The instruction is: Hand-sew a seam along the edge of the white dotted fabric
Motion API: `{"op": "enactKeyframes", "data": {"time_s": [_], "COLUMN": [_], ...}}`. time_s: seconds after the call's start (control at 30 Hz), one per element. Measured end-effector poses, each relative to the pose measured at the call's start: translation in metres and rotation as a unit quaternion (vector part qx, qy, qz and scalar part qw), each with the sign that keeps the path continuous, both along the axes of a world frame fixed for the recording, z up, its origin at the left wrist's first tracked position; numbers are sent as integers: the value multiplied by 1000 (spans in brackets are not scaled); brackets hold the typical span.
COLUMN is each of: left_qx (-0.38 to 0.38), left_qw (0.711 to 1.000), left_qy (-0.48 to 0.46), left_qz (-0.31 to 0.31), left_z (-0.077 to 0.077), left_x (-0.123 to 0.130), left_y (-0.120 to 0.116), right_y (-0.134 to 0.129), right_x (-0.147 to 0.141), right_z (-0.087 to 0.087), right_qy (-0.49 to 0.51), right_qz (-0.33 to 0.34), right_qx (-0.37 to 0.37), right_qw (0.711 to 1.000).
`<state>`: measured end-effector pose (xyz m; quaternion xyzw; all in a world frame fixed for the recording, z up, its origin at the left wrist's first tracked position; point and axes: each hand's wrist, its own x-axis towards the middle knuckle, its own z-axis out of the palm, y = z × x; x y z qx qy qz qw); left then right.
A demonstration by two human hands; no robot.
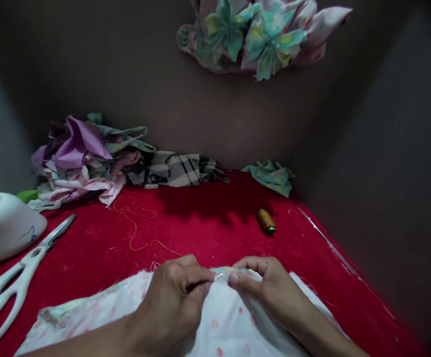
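White, red-flowered cloth [228,317], likely limp: hold its twelve-o'clock edge, pinched by right hand [271,283]; left hand [178,292] pinches slim silvery needle [219,275].

Small sewing corner, I'd say from my remote seat; home or workshop, I can't tell. Plain dark walls [126,79] close around red-covered work surface [208,233]. Sewing gear tells me most: golden thread spool [266,221], loose orange thread [136,250], white-handled scissors [34,254]. Fabric scraps [81,158] heaped far left, plaid cloth [182,169] beside them. Fabric flowers [269,44] up high. Printed white cloth [225,312] spread nearest me.
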<state>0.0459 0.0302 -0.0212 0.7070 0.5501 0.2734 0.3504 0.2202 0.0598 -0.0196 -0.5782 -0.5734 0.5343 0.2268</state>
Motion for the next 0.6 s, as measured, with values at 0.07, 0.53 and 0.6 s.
{"op": "enactKeyframes", "data": {"time_s": [0.07, 0.53, 0.6], "left_qx": [2, -30, -40], "left_qw": [1000, 999, 998], "left_qy": [1, -26, -44], "left_qz": [0, 1, -6], "left_z": [0, 4, 4], "left_x": [1, 0, -1], "left_y": [0, 9, 12], "right_y": [0, 3, 3], "right_x": [0, 2, 1], "right_z": [0, 3, 3], "right_qy": [0, 40, 38], "right_qz": [-4, -6, -5], "right_qx": [-2, 11, 16], "right_qw": [1000, 999, 999]}}
